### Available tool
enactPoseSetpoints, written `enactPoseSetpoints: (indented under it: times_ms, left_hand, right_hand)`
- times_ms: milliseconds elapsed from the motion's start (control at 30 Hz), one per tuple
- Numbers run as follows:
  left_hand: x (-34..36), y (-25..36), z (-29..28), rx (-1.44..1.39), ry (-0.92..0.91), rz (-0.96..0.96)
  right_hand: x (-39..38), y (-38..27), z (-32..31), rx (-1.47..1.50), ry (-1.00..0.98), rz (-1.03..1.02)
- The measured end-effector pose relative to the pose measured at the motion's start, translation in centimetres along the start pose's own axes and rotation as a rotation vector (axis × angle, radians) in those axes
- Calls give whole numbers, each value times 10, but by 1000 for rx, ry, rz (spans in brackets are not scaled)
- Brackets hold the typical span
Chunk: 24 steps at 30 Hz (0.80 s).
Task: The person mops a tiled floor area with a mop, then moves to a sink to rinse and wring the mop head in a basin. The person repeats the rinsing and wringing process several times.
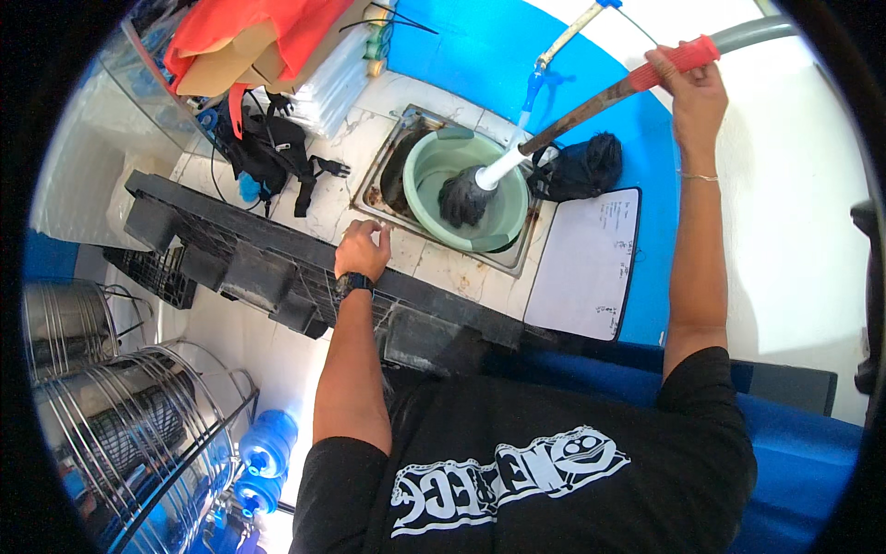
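Note:
My right hand is raised at the upper right, its fingers round the red grip of a mop. The mop slants down to the left, and its dark wet strands rest inside a pale green basin. The basin sits in a stained metal sink. A blue-handled tap stands over it, a pale stream falling behind the mop's white socket. My left hand, with a black watch on the wrist, is loosely curled above the edge of a black plastic pallet. Nothing shows in its fingers.
Right of the sink lie a black bag and a whiteboard with writing. Black straps and a pouch lie on the left of the tiled counter. At lower left stand a wire rack and blue water jugs.

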<state>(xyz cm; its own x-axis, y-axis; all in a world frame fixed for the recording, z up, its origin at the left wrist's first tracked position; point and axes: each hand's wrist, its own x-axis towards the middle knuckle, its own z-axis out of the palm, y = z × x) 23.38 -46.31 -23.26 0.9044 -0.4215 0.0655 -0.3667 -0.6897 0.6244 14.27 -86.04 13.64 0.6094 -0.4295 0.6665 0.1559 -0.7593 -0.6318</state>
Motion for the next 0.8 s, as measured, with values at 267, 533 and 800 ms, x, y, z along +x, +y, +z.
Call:
enactPoseSetpoints:
  times_ms: [267, 533, 800]
  left_hand:
    - [7, -2, 4, 5, 13, 12]
    - [7, -2, 2, -13, 9, -2]
    - [7, 1, -2, -26, -23, -23]
  right_hand:
    - [-41, 41, 42, -19, -180, 206]
    - [-24, 39, 14, 130, -120, -27]
    - [-35, 41, 19, -318, -59, 155]
